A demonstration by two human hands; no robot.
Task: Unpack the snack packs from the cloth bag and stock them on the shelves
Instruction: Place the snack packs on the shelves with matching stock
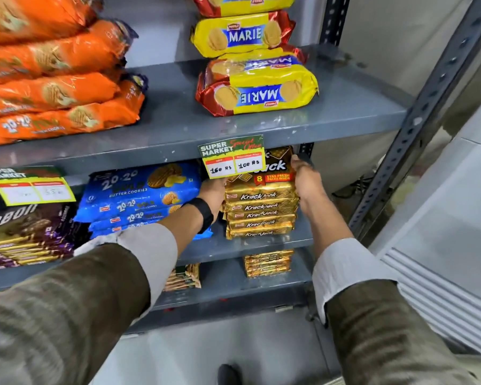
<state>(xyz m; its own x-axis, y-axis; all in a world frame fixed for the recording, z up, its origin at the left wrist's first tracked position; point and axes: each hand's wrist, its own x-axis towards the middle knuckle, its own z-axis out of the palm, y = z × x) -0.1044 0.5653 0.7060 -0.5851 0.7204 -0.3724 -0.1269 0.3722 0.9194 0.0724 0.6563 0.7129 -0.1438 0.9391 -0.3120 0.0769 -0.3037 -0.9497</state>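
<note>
While both arms reach in from the bottom of the frame, the left hand (212, 191) and the right hand (307, 180) flank a stack of gold Krackjack packs (260, 215) at the centre of the frame, on the middle shelf (233, 245). One larger Krackjack pack (272, 169) lies on top of the stack, its upper part hidden behind a price tag (232, 157) hanging from the edge of the upper shelf (331, 126). The left hand presses against the left side of that top pack, but its fingers are hidden by the tag and the pack, so I cannot tell whether they are spread or closed. The right hand lies against the pack's right side, fingers held together and pointing up toward the back corner. A black wristband (202, 213) wraps the left wrist.

Left of the stack, touching the left forearm, sit blue 20-20 butter cookie packs (139, 194), and further left lie dark Bourbon packs (25, 234). On the upper shelf, orange 20-20 packs (56, 79) fill the upper left of the frame, and yellow Marie packs (257, 84) are piled at top centre. More gold packs (268, 262) rest on the lower shelf (228, 282). The cloth bag is out of view.
</note>
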